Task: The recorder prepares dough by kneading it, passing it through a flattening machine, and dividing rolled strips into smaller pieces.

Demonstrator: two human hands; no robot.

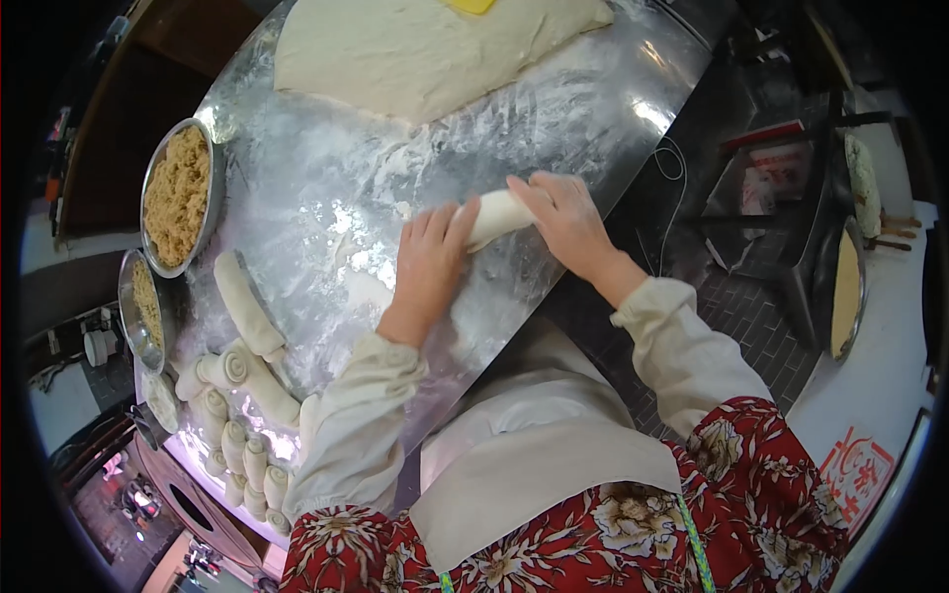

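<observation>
Between my two hands a short, thick roll of pale dough lies over the floured metal table. My left hand grips its left end, fingers over the top. At the right end, my right hand holds it with thumb and fingers around it. A large flat sheet of dough covers the far part of the table, with a yellow object on it, cut off by the picture's edge. A longer dough roll lies to the left, and several small coiled pieces stand grouped at the lower left.
A metal bowl of crumbly tan filling stands at the table's left edge, beside a smaller bowl of yellowish crumbs. Loose flour is scattered on the tabletop. Beyond the right edge are a dark metal frame and a cable.
</observation>
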